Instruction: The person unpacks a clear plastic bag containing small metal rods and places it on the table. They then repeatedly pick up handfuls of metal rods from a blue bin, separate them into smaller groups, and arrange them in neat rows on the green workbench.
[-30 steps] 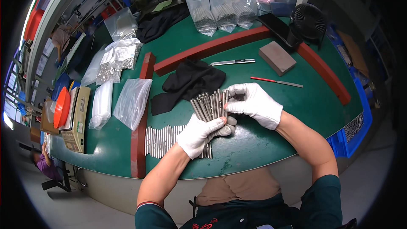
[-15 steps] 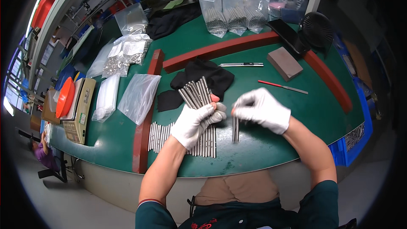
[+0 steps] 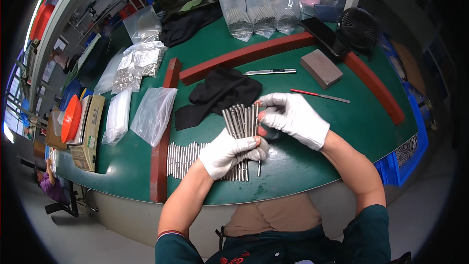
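My left hand (image 3: 232, 154), in a white glove with bare fingertips showing, is wrapped round a fanned bundle of slim metal rods (image 3: 239, 120). The rods stand nearly upright out of the fist. At the right side of that bundle, my right hand (image 3: 298, 120), gloved the same way, pinches the upper end of a metal rod (image 3: 257, 112). Below my left fist a rod's lower end sticks out. Under and beside my left forearm, a row of similar rods (image 3: 183, 159) lies side by side on the green table (image 3: 288, 166), partly hidden by the hand.
Red bars (image 3: 163, 166) frame the work area. Inside lie a black cloth (image 3: 222, 90), a utility knife (image 3: 270, 72), a red-handled file (image 3: 320, 96) and a brown block (image 3: 321, 68). Bags of rods (image 3: 239, 19) and a black fan (image 3: 359, 29) stand behind; a blue bin (image 3: 415, 159) is at right.
My right hand has moved from a spot apart, where it held rods hanging down, left and up against the bundle. My left hand has come slightly lower, and the bundle is more upright.
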The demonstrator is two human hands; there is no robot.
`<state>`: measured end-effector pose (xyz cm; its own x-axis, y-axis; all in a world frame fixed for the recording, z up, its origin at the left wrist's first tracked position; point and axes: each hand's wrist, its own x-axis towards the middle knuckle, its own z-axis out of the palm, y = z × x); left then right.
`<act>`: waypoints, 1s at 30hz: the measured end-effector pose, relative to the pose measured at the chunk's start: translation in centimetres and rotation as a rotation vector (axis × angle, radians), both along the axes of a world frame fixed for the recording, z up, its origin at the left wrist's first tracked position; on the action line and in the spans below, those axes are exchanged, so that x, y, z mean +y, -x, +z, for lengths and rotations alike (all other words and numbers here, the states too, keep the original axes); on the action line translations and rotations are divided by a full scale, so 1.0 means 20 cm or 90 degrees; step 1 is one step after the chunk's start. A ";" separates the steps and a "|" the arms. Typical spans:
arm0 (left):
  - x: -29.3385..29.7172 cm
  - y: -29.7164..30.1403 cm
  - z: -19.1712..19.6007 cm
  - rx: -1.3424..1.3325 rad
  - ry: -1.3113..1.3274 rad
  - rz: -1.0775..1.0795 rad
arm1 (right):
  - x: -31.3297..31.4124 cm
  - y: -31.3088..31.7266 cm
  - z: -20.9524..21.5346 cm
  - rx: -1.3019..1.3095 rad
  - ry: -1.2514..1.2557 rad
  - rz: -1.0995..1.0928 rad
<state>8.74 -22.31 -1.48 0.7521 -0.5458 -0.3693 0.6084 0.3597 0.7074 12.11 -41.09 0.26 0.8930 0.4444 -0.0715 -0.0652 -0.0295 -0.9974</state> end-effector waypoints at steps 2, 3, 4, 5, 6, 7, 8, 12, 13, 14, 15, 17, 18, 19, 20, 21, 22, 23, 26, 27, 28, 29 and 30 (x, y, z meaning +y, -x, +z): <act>-0.03 0.00 -0.02 0.015 -0.005 -0.041 | 0.01 0.01 0.02 0.062 0.011 0.039; -0.04 0.01 -0.02 0.006 0.011 -0.038 | 0.00 0.01 0.01 0.073 0.008 0.044; -0.04 0.01 -0.02 -0.002 0.028 -0.035 | -0.01 0.00 0.00 0.085 0.006 0.050; -0.04 0.01 -0.03 0.002 0.027 -0.023 | -0.01 0.00 -0.01 0.082 -0.004 0.039; -0.03 0.00 -0.04 0.006 0.027 -0.010 | -0.01 0.00 -0.01 0.079 -0.013 0.029; -0.02 0.00 -0.05 0.010 0.027 0.003 | -0.01 -0.01 -0.01 0.076 -0.022 0.019; -0.02 0.00 -0.04 0.014 0.026 0.006 | -0.01 -0.01 -0.01 0.076 -0.018 0.017; -0.01 -0.01 -0.04 0.010 0.017 0.010 | -0.02 -0.01 -0.02 0.081 -0.019 0.020; -0.01 -0.01 -0.04 0.004 0.015 0.009 | -0.02 -0.01 -0.02 0.083 -0.023 0.023; -0.01 0.00 -0.04 0.000 0.017 0.004 | -0.02 -0.01 -0.01 0.082 -0.017 0.031; -0.01 0.00 -0.03 -0.004 0.020 -0.001 | -0.02 -0.01 -0.01 0.080 -0.011 0.039; -0.01 0.00 -0.03 -0.007 0.019 -0.019 | -0.01 -0.01 0.00 0.091 -0.019 0.054; -0.01 0.00 -0.03 -0.006 0.016 -0.033 | -0.01 -0.01 -0.01 0.103 -0.033 0.060; -0.01 0.00 -0.03 -0.006 0.014 -0.046 | -0.01 -0.01 -0.01 0.116 -0.046 0.066; -0.01 0.00 -0.03 -0.008 0.012 -0.049 | -0.01 0.00 0.00 0.131 -0.035 0.061; -0.01 0.00 -0.03 -0.011 0.010 -0.051 | -0.01 0.01 0.02 0.147 -0.023 0.056; 0.00 0.00 -0.03 -0.013 0.008 -0.054 | -0.01 0.01 0.04 0.163 -0.012 0.051; 0.00 0.00 -0.03 -0.024 0.006 -0.058 | 0.00 0.02 0.04 0.162 -0.023 0.041; -0.01 -0.01 -0.03 -0.050 -0.001 -0.068 | 0.01 0.04 0.04 0.170 -0.054 0.013; -0.02 -0.01 -0.03 -0.056 -0.003 -0.070 | 0.01 0.04 0.03 0.180 -0.062 0.005; -0.02 0.00 -0.03 -0.062 -0.005 -0.072 | 0.01 0.04 0.02 0.189 -0.070 -0.003; -0.02 0.00 -0.03 -0.050 -0.001 -0.063 | 0.01 0.04 0.02 0.181 -0.070 0.005; -0.02 0.00 -0.03 -0.037 0.004 -0.054 | -0.01 0.03 0.02 0.173 -0.070 0.012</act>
